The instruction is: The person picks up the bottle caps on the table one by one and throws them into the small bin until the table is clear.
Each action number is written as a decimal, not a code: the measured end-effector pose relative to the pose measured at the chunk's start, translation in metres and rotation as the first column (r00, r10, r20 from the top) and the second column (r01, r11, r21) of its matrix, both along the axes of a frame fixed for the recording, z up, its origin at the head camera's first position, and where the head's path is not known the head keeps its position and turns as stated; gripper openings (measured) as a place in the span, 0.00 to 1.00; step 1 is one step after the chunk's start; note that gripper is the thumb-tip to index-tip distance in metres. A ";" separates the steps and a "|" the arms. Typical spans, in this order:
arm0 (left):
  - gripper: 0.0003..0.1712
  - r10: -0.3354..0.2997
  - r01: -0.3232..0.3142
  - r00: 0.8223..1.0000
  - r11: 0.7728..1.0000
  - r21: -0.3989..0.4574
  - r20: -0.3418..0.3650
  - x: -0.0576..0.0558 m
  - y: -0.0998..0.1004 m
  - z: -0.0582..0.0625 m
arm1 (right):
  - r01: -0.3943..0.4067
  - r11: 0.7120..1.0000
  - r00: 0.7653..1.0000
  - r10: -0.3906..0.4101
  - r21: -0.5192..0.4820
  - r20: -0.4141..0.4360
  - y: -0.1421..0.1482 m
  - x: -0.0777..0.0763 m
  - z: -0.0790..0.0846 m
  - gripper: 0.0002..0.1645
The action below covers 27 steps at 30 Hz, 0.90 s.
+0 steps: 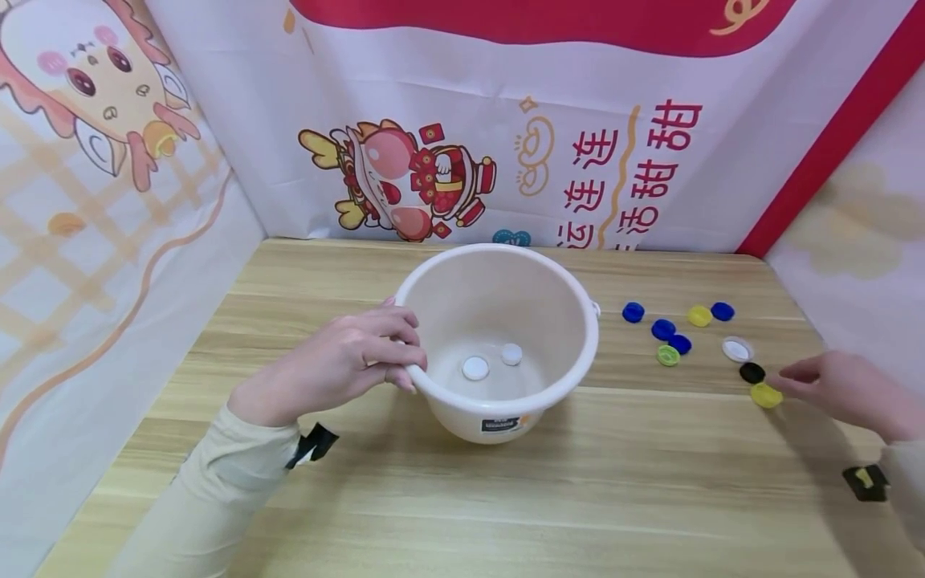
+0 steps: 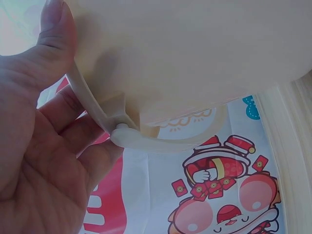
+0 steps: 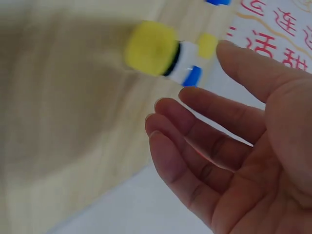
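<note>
A cream plastic bucket (image 1: 499, 408) stands upright on the table, with two white bottle caps (image 1: 475, 368) lying on its inside bottom. My left hand (image 1: 340, 357) grips the rim at the bucket's left side. Close up in the left wrist view, thumb and fingers lie on either side of the rim, beside the handle joint (image 2: 119, 134). On the right, my right hand (image 1: 841, 389) hovers beside a yellow bottle cap (image 1: 766, 395), its fingers loosely bent. Nothing lies in its palm in the right wrist view, where the yellow cap (image 3: 152, 48) appears beyond the fingertips.
Several more caps lie on the wooden table (image 1: 614, 490): a black cap (image 1: 752, 372), a white cap (image 1: 737, 349), a green cap (image 1: 668, 355), another yellow cap (image 1: 699, 315) and blue caps (image 1: 662, 329). Printed cloth (image 1: 433, 72) hangs behind the table.
</note>
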<state>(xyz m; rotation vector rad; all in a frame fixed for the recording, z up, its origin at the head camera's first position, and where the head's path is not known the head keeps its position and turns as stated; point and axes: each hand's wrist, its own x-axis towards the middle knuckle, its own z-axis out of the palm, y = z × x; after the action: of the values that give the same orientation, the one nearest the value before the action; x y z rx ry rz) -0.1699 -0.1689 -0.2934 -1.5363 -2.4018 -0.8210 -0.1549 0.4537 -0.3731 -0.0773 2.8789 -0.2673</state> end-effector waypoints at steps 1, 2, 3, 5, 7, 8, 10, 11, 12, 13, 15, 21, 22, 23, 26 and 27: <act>0.15 -0.001 0.001 1.000 1.000 0.001 -0.001 0.000 0.000 0.000 | 0.007 1.000 1.000 -0.007 0.002 0.004 0.002 0.002 -0.003 0.32; 0.15 -0.001 0.001 1.000 1.000 0.002 -0.003 0.000 0.000 0.000 | 0.015 1.000 1.000 -0.015 0.002 0.010 0.003 0.003 -0.006 0.33; 0.15 0.000 0.000 1.000 1.000 0.003 -0.002 0.000 0.000 0.000 | 0.020 1.000 1.000 -0.020 0.003 0.013 0.003 0.005 -0.009 0.35; 0.15 0.002 -0.002 1.000 1.000 0.004 -0.001 0.000 0.000 0.000 | 0.027 1.000 1.000 -0.027 -0.011 0.013 0.003 0.007 -0.013 0.37; 0.15 0.002 -0.002 1.000 1.000 0.003 -0.001 0.000 0.000 0.000 | 0.039 0.999 0.999 -0.039 -0.027 0.011 0.004 0.009 -0.017 0.39; 0.15 0.002 -0.002 1.000 1.000 0.003 -0.001 0.000 0.000 0.000 | 0.050 0.998 0.999 -0.050 -0.030 0.013 0.003 0.010 -0.018 0.41; 0.15 0.001 -0.001 1.000 1.000 0.004 -0.004 0.000 0.000 0.000 | 0.067 0.997 0.998 -0.067 -0.031 0.014 0.001 0.011 -0.019 0.43; 0.15 0.000 0.000 1.000 1.000 0.004 -0.007 -0.001 0.000 0.000 | 0.073 0.997 0.997 -0.073 -0.031 0.013 0.001 0.011 -0.020 0.44; 0.15 -0.003 0.003 1.000 1.000 0.006 -0.009 -0.001 0.000 -0.001 | 0.077 0.997 0.997 -0.076 -0.027 0.011 0.000 0.010 -0.020 0.44; 0.15 -0.004 0.004 1.000 1.000 0.008 -0.011 -0.001 0.000 -0.001 | 0.076 0.997 0.997 -0.075 -0.026 0.007 0.000 0.010 -0.021 0.43; 0.15 -0.009 0.009 1.000 1.000 0.011 -0.015 -0.001 -0.001 -0.001 | 0.060 0.998 0.998 -0.060 -0.034 -0.007 0.000 0.010 -0.023 0.40; 0.14 -0.018 0.018 1.000 1.000 0.018 -0.019 -0.001 -0.001 -0.002 | 0.032 0.997 0.999 -0.035 -0.076 -0.032 0.000 0.010 -0.028 0.38; 0.14 -0.019 0.019 1.000 1.000 0.019 -0.017 -0.001 -0.001 -0.002 | 0.034 0.996 0.999 -0.037 -0.077 -0.032 0.000 0.010 -0.028 0.38; 0.14 -0.019 0.020 1.000 1.000 0.020 -0.014 -0.001 -0.001 -0.002 | 0.034 0.996 0.999 -0.037 -0.077 -0.036 -0.001 0.010 -0.028 0.38; 0.14 -0.019 0.019 1.000 1.000 0.021 -0.010 -0.001 0.000 -0.002 | 0.029 0.997 0.998 -0.033 -0.073 -0.052 -0.002 0.010 -0.029 0.36; 0.14 -0.021 0.021 1.000 1.000 0.022 -0.012 -0.001 0.000 -0.002 | 0.025 0.997 0.998 -0.029 -0.071 -0.060 -0.003 0.010 -0.029 0.35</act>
<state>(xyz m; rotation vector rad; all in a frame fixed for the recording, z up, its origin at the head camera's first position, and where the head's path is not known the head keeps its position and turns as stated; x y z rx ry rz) -0.1707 -0.1693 -0.2952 -1.5564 -2.3641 -0.8378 -0.1452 0.4508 -0.4021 -0.0607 2.9325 -0.3770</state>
